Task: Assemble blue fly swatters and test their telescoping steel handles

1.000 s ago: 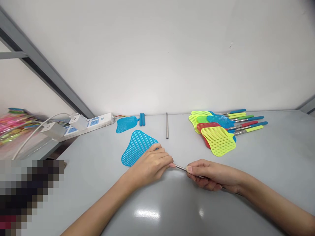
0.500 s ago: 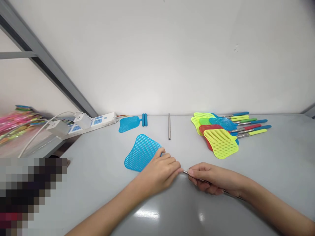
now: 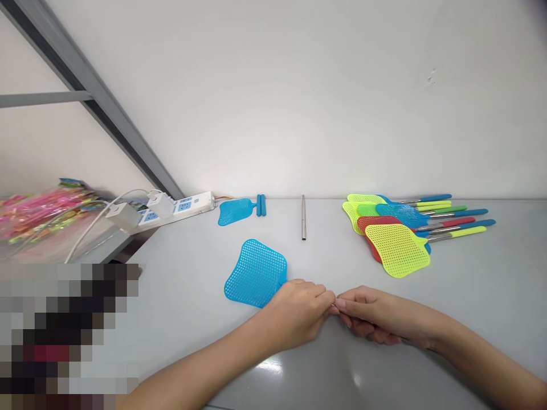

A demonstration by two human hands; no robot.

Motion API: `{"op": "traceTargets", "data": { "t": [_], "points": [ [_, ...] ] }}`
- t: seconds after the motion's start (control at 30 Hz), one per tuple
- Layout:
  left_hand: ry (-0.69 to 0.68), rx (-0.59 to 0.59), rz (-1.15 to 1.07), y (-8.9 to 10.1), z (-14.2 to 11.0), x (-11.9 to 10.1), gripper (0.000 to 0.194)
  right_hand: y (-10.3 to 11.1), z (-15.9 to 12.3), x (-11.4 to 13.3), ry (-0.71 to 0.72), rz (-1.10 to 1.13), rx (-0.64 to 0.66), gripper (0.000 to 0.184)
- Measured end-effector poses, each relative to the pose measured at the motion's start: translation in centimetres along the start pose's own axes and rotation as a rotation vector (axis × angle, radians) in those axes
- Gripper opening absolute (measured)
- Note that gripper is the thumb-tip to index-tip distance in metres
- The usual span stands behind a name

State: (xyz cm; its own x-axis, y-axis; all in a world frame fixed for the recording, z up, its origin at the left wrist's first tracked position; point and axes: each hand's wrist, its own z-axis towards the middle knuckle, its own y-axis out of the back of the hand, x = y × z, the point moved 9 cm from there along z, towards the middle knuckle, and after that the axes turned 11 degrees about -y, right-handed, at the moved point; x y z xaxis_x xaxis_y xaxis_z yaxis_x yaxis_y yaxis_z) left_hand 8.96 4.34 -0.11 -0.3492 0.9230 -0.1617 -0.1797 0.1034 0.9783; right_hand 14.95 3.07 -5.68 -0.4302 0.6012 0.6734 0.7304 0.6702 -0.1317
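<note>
My left hand [image 3: 302, 314] is closed around the neck of a blue perforated fly swatter head [image 3: 256, 272], whose mesh sticks out to the left. My right hand [image 3: 378, 315] pinches a thin metal rod [image 3: 415, 343] that runs back under the palm and wrist. Both hands meet at the fingertips, with a sliver of rod showing between them. Whether the rod sits inside the swatter's neck is hidden by my left fingers. Beyond the hands lie another metal rod [image 3: 303, 219], a second blue swatter head [image 3: 235, 211] and two blue handle sleeves [image 3: 261, 205].
Several assembled fly swatters in yellow, green, blue and red are piled at the back right, a yellow swatter [image 3: 397, 249] on top. At the left stand a white power strip [image 3: 192, 208] with plugs and cables and a bagged colourful heap [image 3: 47, 210]. A wall [image 3: 299, 102] closes the back.
My left hand and the swatter head have come nearer to my right hand, so the stretch of rod between them has shrunk to almost nothing. The view has shifted slightly left.
</note>
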Motion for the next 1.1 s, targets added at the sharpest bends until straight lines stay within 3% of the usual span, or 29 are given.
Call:
{"op": "traceTargets", "data": {
  "t": [0.83, 1.1],
  "points": [
    [0.014, 0.043, -0.168, 0.0, -0.1, 1.4, 0.026, 0.0, 0.1, -0.4, 0.007, -0.016, -0.022, 0.033],
    [0.016, 0.083, -0.14, 0.1, -0.2, 1.4, 0.027, 0.4, 0.3, -0.2, 0.01, -0.039, -0.085, 0.034]
  ]
}}
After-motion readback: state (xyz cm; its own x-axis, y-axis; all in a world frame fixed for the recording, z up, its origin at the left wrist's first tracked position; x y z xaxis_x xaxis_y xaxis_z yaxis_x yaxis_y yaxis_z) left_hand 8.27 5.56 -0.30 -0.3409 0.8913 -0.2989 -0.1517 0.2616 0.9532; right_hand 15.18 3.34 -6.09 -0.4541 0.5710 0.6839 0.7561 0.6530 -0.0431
